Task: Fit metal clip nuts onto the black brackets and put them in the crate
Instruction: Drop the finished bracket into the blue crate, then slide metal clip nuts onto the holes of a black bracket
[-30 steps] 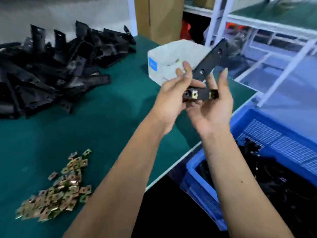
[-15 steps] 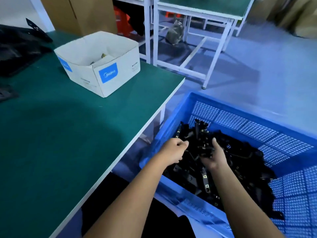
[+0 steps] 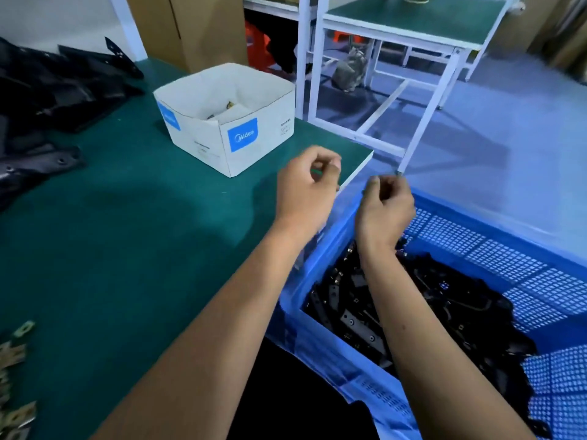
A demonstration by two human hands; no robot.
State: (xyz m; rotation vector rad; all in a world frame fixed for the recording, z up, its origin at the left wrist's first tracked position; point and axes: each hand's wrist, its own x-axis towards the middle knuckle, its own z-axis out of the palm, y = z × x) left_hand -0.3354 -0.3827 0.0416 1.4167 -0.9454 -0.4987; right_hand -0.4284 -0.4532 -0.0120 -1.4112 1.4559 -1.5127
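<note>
A blue crate (image 3: pixel 495 249) stands on the floor at the right, holding several finished black brackets (image 3: pixel 355 306). My left hand (image 3: pixel 305 188) hovers over the table's right edge, fingers curled, nothing in it. My right hand (image 3: pixel 386 206) is raised above the crate's near-left corner, fingers also curled and empty. A heap of bare black brackets (image 3: pixel 47 100) lies at the table's far left. Loose metal clip nuts (image 3: pixel 14 385) lie at the lower left edge of the view.
A white open cardboard box (image 3: pixel 228 122) with a few small parts sits on the green table (image 3: pixel 111 249) ahead. Beyond the table edge are a white-framed bench (image 3: pixel 409 36), a brown carton (image 3: pixel 197 30) and blue-grey floor.
Both hands have lifted out of the crate, empty, and moved up and left toward the table edge. The bracket they carried a second ago lies in the crate.
</note>
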